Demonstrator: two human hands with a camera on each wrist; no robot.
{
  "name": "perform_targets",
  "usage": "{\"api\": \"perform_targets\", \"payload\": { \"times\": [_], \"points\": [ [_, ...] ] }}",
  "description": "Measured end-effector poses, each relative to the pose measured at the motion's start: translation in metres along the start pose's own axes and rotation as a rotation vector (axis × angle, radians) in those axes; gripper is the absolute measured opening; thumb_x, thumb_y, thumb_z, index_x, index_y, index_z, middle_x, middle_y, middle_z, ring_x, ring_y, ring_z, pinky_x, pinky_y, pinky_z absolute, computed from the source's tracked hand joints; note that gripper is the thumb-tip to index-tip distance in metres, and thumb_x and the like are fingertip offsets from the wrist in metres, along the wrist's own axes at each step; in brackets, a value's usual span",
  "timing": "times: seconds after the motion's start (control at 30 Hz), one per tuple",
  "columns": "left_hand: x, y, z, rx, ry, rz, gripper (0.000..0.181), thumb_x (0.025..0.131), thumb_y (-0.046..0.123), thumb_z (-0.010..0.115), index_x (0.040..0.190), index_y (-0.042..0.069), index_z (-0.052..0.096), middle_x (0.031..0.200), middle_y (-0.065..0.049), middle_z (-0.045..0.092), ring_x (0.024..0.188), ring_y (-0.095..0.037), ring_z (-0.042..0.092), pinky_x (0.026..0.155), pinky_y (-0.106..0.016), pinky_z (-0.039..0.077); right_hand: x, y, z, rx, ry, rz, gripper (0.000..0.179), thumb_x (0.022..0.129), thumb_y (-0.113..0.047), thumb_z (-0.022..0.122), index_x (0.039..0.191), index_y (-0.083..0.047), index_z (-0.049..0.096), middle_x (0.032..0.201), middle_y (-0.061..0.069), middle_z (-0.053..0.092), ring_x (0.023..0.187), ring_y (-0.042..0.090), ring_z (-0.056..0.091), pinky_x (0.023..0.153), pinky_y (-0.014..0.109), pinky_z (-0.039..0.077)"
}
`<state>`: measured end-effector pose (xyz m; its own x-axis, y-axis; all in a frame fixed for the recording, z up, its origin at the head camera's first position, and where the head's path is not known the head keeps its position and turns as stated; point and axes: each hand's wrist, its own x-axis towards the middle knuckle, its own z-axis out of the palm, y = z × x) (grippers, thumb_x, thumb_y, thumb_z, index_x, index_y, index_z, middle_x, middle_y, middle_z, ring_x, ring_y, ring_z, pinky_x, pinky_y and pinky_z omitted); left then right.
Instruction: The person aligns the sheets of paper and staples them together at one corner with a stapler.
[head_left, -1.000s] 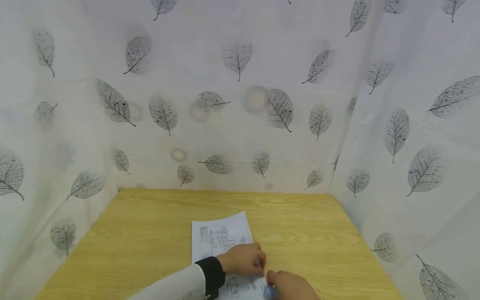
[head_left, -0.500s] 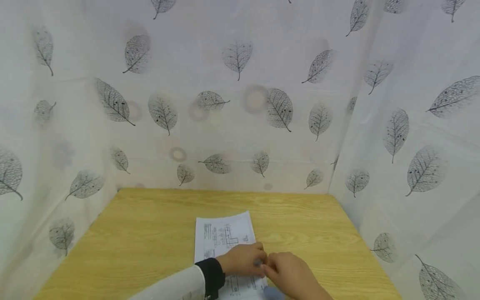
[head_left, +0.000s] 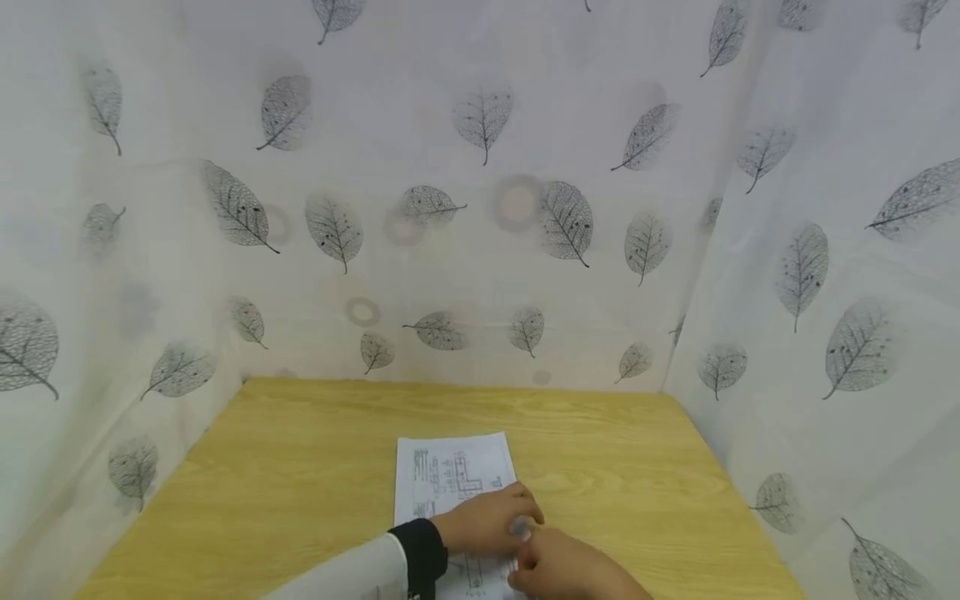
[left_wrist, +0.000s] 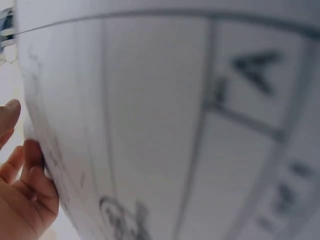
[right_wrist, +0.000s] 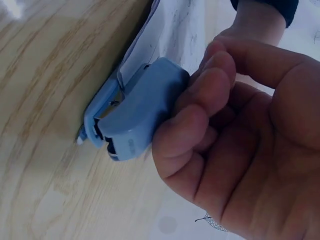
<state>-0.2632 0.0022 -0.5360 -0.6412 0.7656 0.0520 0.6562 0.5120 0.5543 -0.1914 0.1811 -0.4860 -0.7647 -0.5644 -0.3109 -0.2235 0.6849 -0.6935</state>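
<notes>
Paper sheets (head_left: 450, 467) printed with line drawings lie on the wooden table. My left hand (head_left: 483, 521) is laid across their right side, fingers curled. Between its fingers shows a small grey thing (head_left: 520, 527), its kind unclear. In the left wrist view, bent fingers (left_wrist: 42, 187) lie against the paper's edge. My right hand (head_left: 573, 567), fingers curled, meets the left fingertips; its thumb comes to its index tip, and I cannot tell what is between. Against its bent fingers stands a light blue hole punch (right_wrist: 142, 107), the paper edge in its slot; the right hand hides it in the head view.
The wooden table (head_left: 322, 450) stretches out around the paper on both sides. Pale curtains (head_left: 480, 250) with a leaf print close off the back, left and right.
My right hand reached up to the left fingertips, then drew slightly lower, now covering the blue hole punch. The paper has turned straighter and shifted a little right. The left hand keeps its place.
</notes>
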Motion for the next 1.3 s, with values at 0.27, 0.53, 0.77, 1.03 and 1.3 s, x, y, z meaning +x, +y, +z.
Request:
{"api": "perform_targets", "payload": {
  "times": [0.27, 0.53, 0.77, 1.03, 1.3],
  "points": [
    [-0.027, -0.014, -0.033, -0.144, 0.084, -0.053, 0.030, 0.099, 0.021, 0.068, 0.128, 0.016, 0.065, 0.122, 0.003, 0.064, 0.092, 0.001, 0.057, 0.083, -0.020, 0.051, -0.001, -0.001, 0.000, -0.072, 0.074, -0.051, 0.015, 0.088, -0.023, 0.072, 0.075, -0.021, 0.064, 0.064, -0.013, 0.053, 0.057, 0.004, 0.048, 0.055, 0.023, 0.041],
    [-0.085, -0.049, -0.080, 0.068, 0.265, -0.207, 0.025, 0.099, 0.021, 0.067, 0.123, 0.013, 0.068, 0.121, 0.004, 0.063, 0.109, -0.019, 0.063, 0.095, -0.040, 0.053, 0.018, 0.005, 0.024, -0.522, 0.567, -0.191, 0.049, 0.095, -0.054, 0.066, 0.126, -0.016, 0.062, 0.132, 0.007, 0.060, 0.122, 0.029, 0.058, 0.103, 0.050, 0.044],
    [-0.128, -0.078, -0.085, 0.213, 0.399, -0.304, 0.021, 0.096, 0.023, 0.071, 0.115, 0.014, 0.069, 0.134, -0.008, 0.062, 0.129, -0.035, 0.055, 0.101, -0.063, 0.045, 0.038, 0.053, 0.064, -0.836, 0.796, -0.281, 0.077, 0.094, -0.067, 0.056, 0.149, -0.014, 0.048, 0.165, 0.018, 0.030, 0.158, 0.034, 0.005, 0.121, 0.043, -0.023],
    [-0.150, -0.079, -0.076, 0.179, 0.448, -0.380, 0.037, 0.098, 0.032, 0.070, 0.129, 0.014, 0.064, 0.149, -0.014, 0.051, 0.138, -0.040, 0.046, 0.107, -0.068, 0.036, 0.051, 0.060, 0.079, -0.850, 0.818, -0.210, 0.081, 0.094, -0.073, 0.047, 0.153, -0.017, 0.044, 0.168, 0.015, 0.024, 0.159, 0.029, -0.003, 0.121, 0.054, -0.020],
    [-0.147, -0.070, -0.068, 0.172, 0.455, -0.392, 0.042, 0.098, 0.037, 0.069, 0.132, 0.013, 0.063, 0.152, -0.017, 0.048, 0.140, -0.042, 0.043, 0.110, -0.068, 0.033, 0.051, 0.052, 0.078, -0.810, 0.692, -0.132, 0.085, 0.095, -0.076, 0.039, 0.153, -0.014, 0.045, 0.164, 0.017, 0.034, 0.148, 0.044, 0.034, 0.116, 0.061, -0.024]
  ]
}}
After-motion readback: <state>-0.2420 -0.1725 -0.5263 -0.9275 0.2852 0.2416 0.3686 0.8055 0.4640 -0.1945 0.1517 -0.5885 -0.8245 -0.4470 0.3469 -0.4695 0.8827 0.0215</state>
